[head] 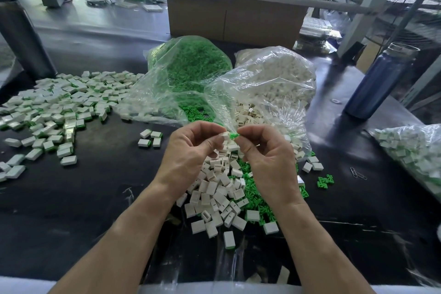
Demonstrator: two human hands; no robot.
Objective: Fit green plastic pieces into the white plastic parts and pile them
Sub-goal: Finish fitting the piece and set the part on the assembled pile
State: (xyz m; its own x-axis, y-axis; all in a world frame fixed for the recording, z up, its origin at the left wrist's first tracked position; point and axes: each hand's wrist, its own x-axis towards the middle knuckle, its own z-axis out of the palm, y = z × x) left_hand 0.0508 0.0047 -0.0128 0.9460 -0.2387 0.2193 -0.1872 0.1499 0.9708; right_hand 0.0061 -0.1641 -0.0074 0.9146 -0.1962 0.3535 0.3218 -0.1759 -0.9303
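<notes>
While my left hand (191, 143) pinches a white part (225, 136) above the loose white heap (214, 196), my right hand (265, 148) pinches a green piece (234, 136) touching it. Next I likely push it in straight.

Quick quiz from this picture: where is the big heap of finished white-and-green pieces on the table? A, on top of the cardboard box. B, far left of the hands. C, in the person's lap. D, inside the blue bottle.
B: the heap of finished pieces spreads over the dark table well to the left of the left hand and right hand, which meet at a white part and a green piece.
</notes>
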